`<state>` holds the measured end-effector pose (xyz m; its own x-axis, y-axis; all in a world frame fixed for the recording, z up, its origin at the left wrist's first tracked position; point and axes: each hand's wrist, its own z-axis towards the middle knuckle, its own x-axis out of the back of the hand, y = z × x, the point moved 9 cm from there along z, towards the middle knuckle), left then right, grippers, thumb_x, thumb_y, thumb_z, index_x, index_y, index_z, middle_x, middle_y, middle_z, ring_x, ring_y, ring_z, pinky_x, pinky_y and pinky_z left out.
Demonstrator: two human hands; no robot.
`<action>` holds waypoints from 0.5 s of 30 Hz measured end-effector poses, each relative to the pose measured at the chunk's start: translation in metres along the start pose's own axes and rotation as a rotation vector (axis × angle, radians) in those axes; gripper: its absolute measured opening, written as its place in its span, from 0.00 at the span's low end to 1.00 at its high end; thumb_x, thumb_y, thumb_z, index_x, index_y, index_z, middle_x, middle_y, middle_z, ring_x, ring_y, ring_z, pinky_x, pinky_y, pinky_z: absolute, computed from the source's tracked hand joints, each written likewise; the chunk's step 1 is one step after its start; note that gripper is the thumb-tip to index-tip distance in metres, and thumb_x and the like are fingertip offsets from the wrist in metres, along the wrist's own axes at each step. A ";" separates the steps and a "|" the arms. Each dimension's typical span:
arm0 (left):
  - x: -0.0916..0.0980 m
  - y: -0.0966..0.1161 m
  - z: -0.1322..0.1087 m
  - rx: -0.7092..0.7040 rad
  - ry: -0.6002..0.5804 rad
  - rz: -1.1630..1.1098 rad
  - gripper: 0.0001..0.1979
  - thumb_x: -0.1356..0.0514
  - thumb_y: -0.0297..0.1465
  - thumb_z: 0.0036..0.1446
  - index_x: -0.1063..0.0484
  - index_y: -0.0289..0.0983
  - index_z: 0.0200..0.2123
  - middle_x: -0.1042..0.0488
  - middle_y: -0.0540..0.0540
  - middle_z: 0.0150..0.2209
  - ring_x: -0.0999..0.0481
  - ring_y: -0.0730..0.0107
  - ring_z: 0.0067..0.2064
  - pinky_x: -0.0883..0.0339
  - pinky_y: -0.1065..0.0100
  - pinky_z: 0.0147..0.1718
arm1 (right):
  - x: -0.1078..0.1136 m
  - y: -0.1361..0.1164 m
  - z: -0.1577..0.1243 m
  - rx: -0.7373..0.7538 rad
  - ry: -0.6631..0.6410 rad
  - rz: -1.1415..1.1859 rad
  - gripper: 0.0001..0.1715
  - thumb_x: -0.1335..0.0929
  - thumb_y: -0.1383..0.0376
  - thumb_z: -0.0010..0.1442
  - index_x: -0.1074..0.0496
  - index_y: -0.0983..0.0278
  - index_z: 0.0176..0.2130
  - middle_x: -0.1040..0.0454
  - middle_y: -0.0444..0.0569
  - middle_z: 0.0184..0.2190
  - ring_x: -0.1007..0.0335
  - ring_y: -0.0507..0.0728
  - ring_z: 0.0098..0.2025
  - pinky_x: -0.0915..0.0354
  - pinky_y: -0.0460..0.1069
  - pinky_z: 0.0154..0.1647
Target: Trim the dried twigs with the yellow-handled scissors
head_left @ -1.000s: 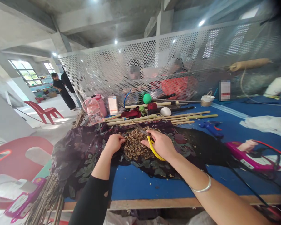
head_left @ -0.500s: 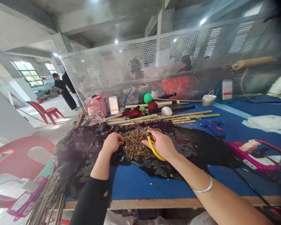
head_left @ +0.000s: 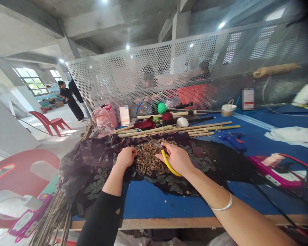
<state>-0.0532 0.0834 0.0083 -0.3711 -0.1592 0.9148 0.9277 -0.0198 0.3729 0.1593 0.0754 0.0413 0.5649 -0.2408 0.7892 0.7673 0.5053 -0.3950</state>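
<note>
A heap of brown, dried plant bits [head_left: 151,160] lies on a dark flowered cloth [head_left: 97,171] spread over the blue table. My right hand [head_left: 178,158] grips scissors by their yellow handles [head_left: 171,167], over the right side of the heap. The dark blades point up and left, apart at the tips. At the heap's left edge, my left hand [head_left: 126,158] is closed with thumb and fingers pressed together. Whatever it may hold is too small or hidden.
Behind the cloth lie bamboo sticks [head_left: 154,130], a green ball [head_left: 162,108] and a white ball [head_left: 182,122]. To the right are a blue glue gun [head_left: 232,140] and a magenta device with cables [head_left: 274,171]. A perforated metal screen [head_left: 133,71] stands at the back, people behind it.
My left hand has shifted slightly right along the heap's edge, still closed. My right hand and the scissors have stayed nearly in place.
</note>
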 end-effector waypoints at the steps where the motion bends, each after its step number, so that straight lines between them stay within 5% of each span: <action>1: 0.003 0.000 -0.001 -0.001 0.012 -0.023 0.07 0.43 0.29 0.49 0.25 0.39 0.30 0.24 0.42 0.33 0.27 0.62 0.37 0.38 0.67 0.36 | 0.000 0.000 0.000 0.000 0.004 0.004 0.28 0.34 0.48 0.51 0.32 0.61 0.47 0.25 0.49 0.37 0.30 0.56 0.34 0.38 0.48 0.33; 9: -0.018 0.007 -0.009 -0.047 -0.251 0.026 0.08 0.38 0.29 0.43 0.24 0.36 0.31 0.23 0.45 0.29 0.28 0.67 0.31 0.38 0.70 0.32 | 0.000 -0.002 0.001 0.006 -0.011 0.006 0.29 0.35 0.47 0.51 0.32 0.62 0.47 0.25 0.50 0.35 0.29 0.57 0.34 0.38 0.47 0.30; 15: -0.009 0.003 -0.001 -0.033 -0.115 -0.111 0.11 0.44 0.33 0.51 0.22 0.35 0.29 0.22 0.43 0.29 0.26 0.66 0.31 0.37 0.69 0.34 | -0.003 0.001 0.000 0.017 -0.003 0.037 0.28 0.34 0.48 0.51 0.33 0.61 0.47 0.25 0.50 0.39 0.29 0.57 0.36 0.36 0.49 0.35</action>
<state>-0.0473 0.0843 0.0012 -0.4722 -0.0403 0.8806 0.8807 -0.0634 0.4693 0.1583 0.0764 0.0388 0.5922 -0.2188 0.7755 0.7403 0.5279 -0.4163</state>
